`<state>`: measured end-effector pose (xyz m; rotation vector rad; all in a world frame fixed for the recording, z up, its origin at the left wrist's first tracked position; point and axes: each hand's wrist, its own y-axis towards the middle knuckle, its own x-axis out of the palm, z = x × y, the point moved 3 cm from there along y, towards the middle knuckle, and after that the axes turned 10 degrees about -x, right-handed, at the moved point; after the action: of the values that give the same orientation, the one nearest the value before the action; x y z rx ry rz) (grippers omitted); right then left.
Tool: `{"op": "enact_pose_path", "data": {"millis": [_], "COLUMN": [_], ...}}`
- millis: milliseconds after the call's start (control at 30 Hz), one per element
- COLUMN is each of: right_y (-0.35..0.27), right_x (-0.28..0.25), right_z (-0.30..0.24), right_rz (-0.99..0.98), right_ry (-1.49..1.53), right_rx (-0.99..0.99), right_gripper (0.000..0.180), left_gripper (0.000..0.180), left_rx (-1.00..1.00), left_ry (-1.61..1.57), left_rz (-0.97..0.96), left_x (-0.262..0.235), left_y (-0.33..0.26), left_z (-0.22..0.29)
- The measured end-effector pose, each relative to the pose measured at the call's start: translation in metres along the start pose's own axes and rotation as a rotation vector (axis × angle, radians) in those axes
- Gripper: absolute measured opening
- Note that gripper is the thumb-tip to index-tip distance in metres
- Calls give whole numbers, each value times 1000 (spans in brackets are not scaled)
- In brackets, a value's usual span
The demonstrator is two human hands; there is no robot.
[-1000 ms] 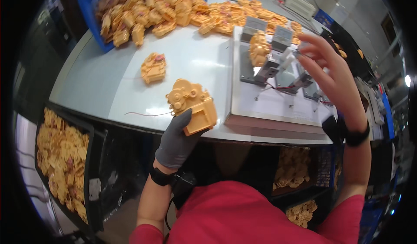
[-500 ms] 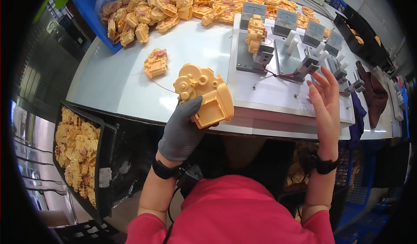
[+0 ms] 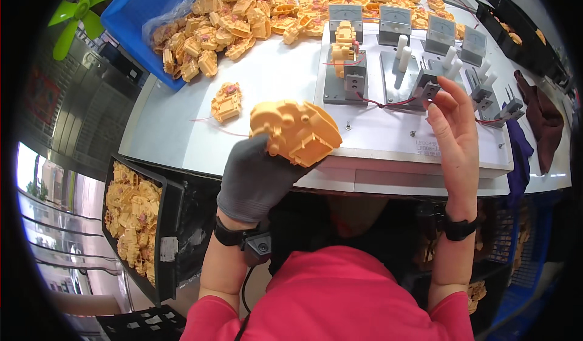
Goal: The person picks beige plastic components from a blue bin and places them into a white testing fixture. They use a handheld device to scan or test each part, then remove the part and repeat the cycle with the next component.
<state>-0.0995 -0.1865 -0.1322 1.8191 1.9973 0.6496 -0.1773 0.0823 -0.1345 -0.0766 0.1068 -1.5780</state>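
Observation:
My left hand, in a grey glove, grips a yellow-orange plastic gear housing above the table's front edge. A thin pinkish wire runs left from near it. Bare, with fingers apart, my right hand is raised at a small grey clamp block on the test fixture; whether the fingertips touch it I cannot tell. Another yellow housing sits upright on the leftmost fixture station, before an analog meter. A loose housing with a pink part lies on the table to the left.
A blue bin spills housings over the table's back. Several meters and white posts stand on the white fixture board. Black crate of housings at lower left. Dark brown cloth and purple cloth at right.
The view has shifted somewhat. The housing in my left hand has tilted, its face turned more upward. My right hand's fingers have come closer to the clamp block.

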Motion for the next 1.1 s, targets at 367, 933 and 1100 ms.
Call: {"op": "enact_pose_path", "data": {"millis": [367,933,1100], "right_y": [2,-1,-3], "right_x": [-4,-10,-8], "right_z": [10,10,11], "right_rz": [-22,-38,-32], "right_ry": [42,43,40], "right_rx": [21,21,-25], "right_gripper": [39,33,28], "left_gripper": [55,54,57], "left_rx": [9,101,63], "left_ry": [125,-32,-67], "left_rz": [83,-69,-74], "left_x": [-4,7,0], "left_y": [-4,32,37], "left_z": [35,65,65]}}
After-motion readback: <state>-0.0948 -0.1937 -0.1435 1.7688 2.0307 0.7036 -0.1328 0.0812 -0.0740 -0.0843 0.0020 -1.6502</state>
